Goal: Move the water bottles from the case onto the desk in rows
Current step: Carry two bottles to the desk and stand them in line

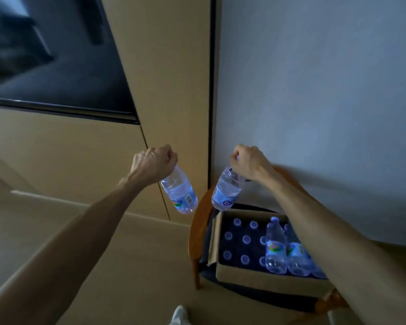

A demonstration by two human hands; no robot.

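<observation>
Cardboard case [263, 281] on a wooden chair [198, 227] holds many capped bottles. Beyond it, left hand [155, 164] and right hand [250, 164] each clench one water bottle [179, 194] [225, 190] by its neck, hanging midair. Carrying step; next, probably turn toward the counter, unseen here, and stand both in a row.

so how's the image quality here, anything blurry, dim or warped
Head view: dim and bluish overall; the dark screen at upper left is smeared; wide-angle bending stretches both forearms; bottle in the left hand and bottle in the right hand look soft.
</observation>
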